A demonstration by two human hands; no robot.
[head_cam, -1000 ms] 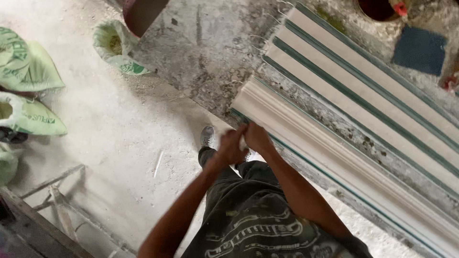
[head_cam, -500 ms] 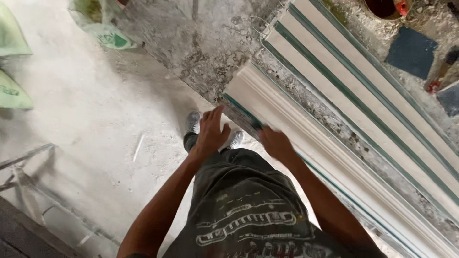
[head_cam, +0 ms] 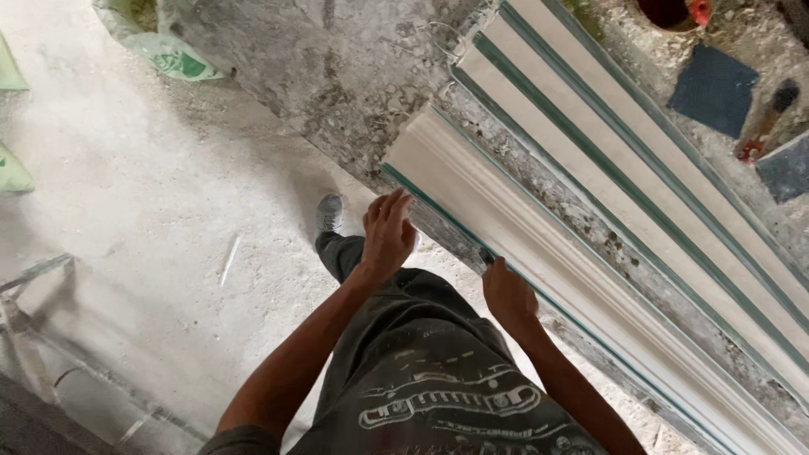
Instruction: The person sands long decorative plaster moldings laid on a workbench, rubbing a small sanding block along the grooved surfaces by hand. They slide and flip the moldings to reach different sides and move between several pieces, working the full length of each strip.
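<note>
Standing beside a long white moulding strip (head_cam: 539, 244), the person looks down at both hands. The right hand (head_cam: 509, 297) is curled on the near edge of the strip, with the fingers tucked over it. The left hand (head_cam: 388, 232) is open with the fingers spread, just beside the strip's end, holding nothing. The strip lies on a rough grey desk (head_cam: 337, 76), next to more white strips with green edges (head_cam: 640, 160). A grey shoe (head_cam: 330, 212) stands on the dusty floor (head_cam: 126, 211).

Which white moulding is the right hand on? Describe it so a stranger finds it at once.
Start at the long grey bench running diagonally. Several white strips with green edges lie on it. The white moulding is nearest the person, apart from the rest, its near edge under the right hand.
</note>
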